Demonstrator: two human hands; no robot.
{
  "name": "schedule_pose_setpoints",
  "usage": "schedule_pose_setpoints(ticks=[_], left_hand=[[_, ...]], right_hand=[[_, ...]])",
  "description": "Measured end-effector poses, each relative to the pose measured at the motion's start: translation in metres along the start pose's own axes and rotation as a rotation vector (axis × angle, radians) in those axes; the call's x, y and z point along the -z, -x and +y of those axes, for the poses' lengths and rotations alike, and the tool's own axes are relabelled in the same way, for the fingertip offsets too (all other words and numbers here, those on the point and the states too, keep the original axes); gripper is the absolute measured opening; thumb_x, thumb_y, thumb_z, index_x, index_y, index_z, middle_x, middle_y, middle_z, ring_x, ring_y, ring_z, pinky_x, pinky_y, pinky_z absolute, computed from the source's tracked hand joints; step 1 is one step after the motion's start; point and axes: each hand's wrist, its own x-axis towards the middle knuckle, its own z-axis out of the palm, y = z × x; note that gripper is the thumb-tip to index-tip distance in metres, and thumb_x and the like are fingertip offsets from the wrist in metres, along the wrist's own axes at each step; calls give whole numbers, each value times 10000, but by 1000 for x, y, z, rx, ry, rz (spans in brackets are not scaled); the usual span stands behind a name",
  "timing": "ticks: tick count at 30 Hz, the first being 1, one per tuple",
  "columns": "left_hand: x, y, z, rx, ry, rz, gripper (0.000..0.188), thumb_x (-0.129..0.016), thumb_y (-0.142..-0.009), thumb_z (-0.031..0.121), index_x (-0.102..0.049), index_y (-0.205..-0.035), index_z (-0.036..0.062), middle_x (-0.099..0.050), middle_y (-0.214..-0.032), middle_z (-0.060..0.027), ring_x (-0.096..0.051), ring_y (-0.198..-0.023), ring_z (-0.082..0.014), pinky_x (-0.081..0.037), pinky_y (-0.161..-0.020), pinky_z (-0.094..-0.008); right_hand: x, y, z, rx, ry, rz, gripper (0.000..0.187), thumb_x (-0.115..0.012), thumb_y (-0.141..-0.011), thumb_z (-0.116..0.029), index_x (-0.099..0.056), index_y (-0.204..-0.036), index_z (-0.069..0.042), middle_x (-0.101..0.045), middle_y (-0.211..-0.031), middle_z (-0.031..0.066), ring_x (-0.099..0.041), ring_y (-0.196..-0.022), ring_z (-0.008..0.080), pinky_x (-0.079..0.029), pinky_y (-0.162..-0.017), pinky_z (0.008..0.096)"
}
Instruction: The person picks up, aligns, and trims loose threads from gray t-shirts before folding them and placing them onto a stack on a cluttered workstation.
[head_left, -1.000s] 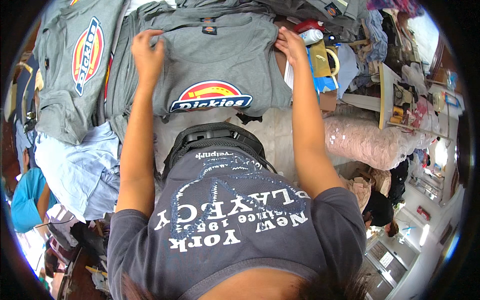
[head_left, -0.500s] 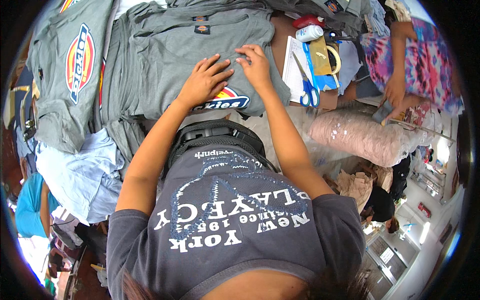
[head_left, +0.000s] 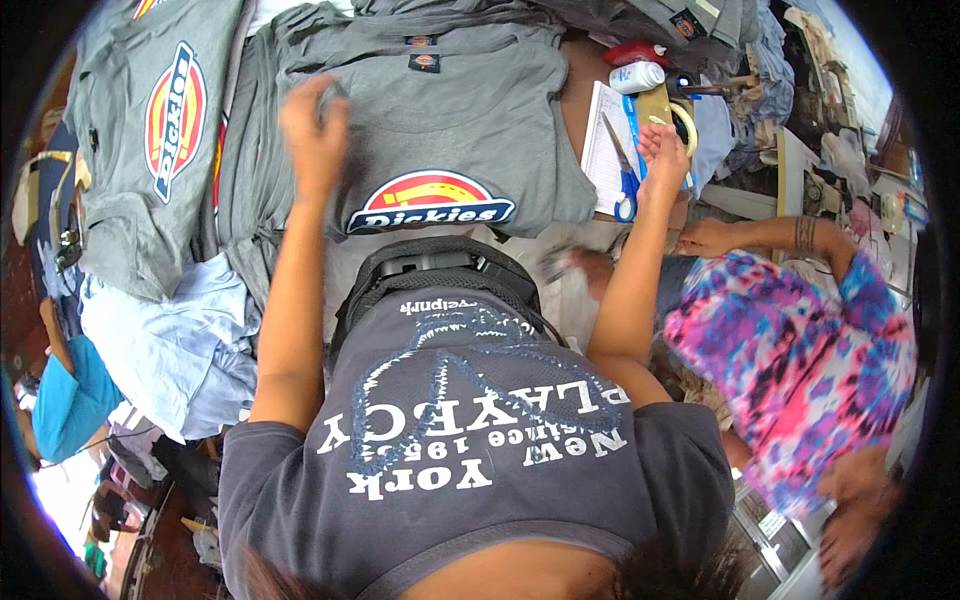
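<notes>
A grey T-shirt (head_left: 450, 130) lies flat on top of a stack, with a red, yellow and blue print at its near edge and a dark label at the neck. My left hand (head_left: 315, 135), smeared by motion, is over the left part of this shirt, its thumb and fingers apart and nothing seen in them. To the right of the stack, my right hand (head_left: 662, 165) is beside the blue-handled scissors (head_left: 624, 180) and a roll of tape (head_left: 685, 130). Its fingers are curled in; whatever they may hold is too small to make out.
More printed grey shirts (head_left: 180, 120) are piled at the left, above light blue cloth (head_left: 175, 340). A white bottle (head_left: 636, 77), a red object (head_left: 632, 54) and a notepad (head_left: 603, 150) sit right of the stack. A person in a tie-dye top (head_left: 800, 370) is close at my right.
Both hands have left the shirt's middle: the left went left and up, the right went right toward the scissors and tape. The shirt's print is uncovered. The person in tie-dye has come nearer.
</notes>
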Motion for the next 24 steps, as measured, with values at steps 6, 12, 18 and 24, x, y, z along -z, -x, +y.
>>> schedule_pose_setpoints(ticks=[6, 12, 18, 24], left_hand=[[26, -23, -69, 783, 537, 10, 449, -626, -752, 217, -459, -1087, -32, -528, -796, -37, -488, -695, -106, -384, -622, -208], [37, -40, -45, 1055, 777, -165, 349, -634, -750, 257, -529, -989, 25, -476, -665, 41, -421, -597, -41, -322, -543, -169], [39, -37, -52, 1238, 1464, -520, 410, -553, -792, 379, -554, -964, 7, -607, -935, -90, -589, -868, -195, -487, -770, -348], [24, -79, -93, 1019, 1503, -443, 396, -515, -821, 358, -554, -985, 0, -590, -978, -101, -560, -929, -191, -432, -850, -340]], right_hand=[[-65, 4, 2, -222, -297, -410, 295, -558, -802, -227, -505, -979, 3, -569, -942, 128, -547, -833, 188, -428, -746, 280], [-97, -20, 14, -560, -601, -665, 364, -542, -810, -261, -477, -1063, -8, -552, -989, 106, -532, -837, 204, -420, -768, 311], [-102, -7, -3, -768, -617, -846, 476, -495, -829, -357, -434, -1141, -4, -532, -1097, 97, -508, -999, 206, -381, -874, 346], [-131, -58, 2, -669, -574, -886, 388, -494, -842, -245, -460, -1109, 35, -520, -1113, 140, -489, -1049, 232, -346, -934, 370]])
